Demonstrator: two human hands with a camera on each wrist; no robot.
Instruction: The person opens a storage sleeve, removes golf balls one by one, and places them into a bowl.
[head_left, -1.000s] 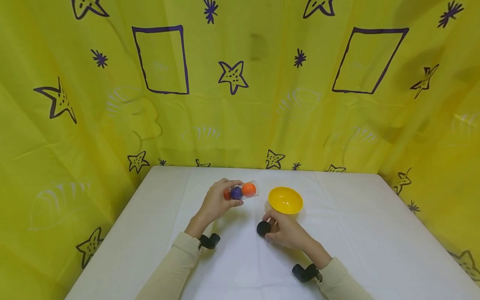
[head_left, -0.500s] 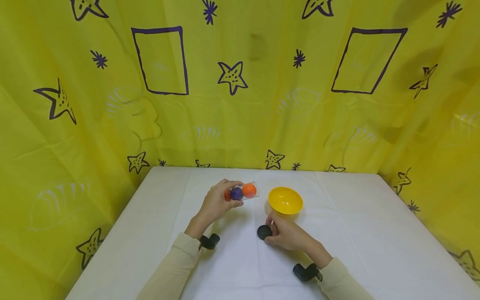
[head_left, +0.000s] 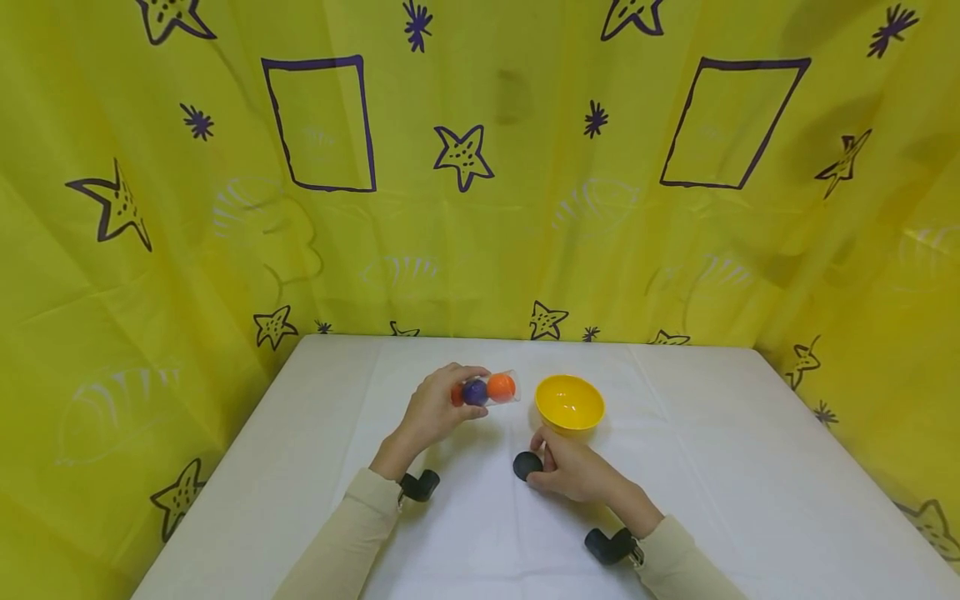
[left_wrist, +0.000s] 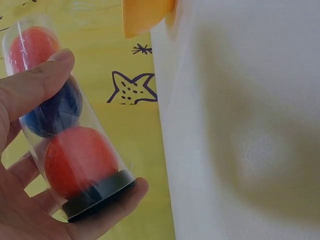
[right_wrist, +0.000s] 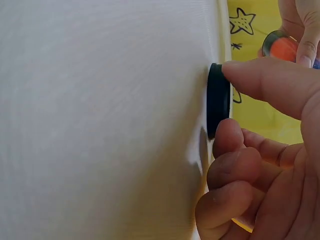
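My left hand grips a clear tube above the table, tilted, its far end toward the bowl. Inside sit three balls in a row: an orange one at the far end, a dark blue one in the middle and a red-orange one by the black base cap. With thumb and fingertip my right hand pinches the edge of a round black lid, which lies flat right at the tabletop. The other right fingers curl beside it.
A yellow bowl stands just beyond my right hand, to the right of the tube. White cloth covers the table. Yellow curtains with starfish drawings enclose its back and sides.
My right hand has brought the black lid slightly toward me and down to the tabletop, and the lid has turned a little. My left hand stays nearly still with the tube.
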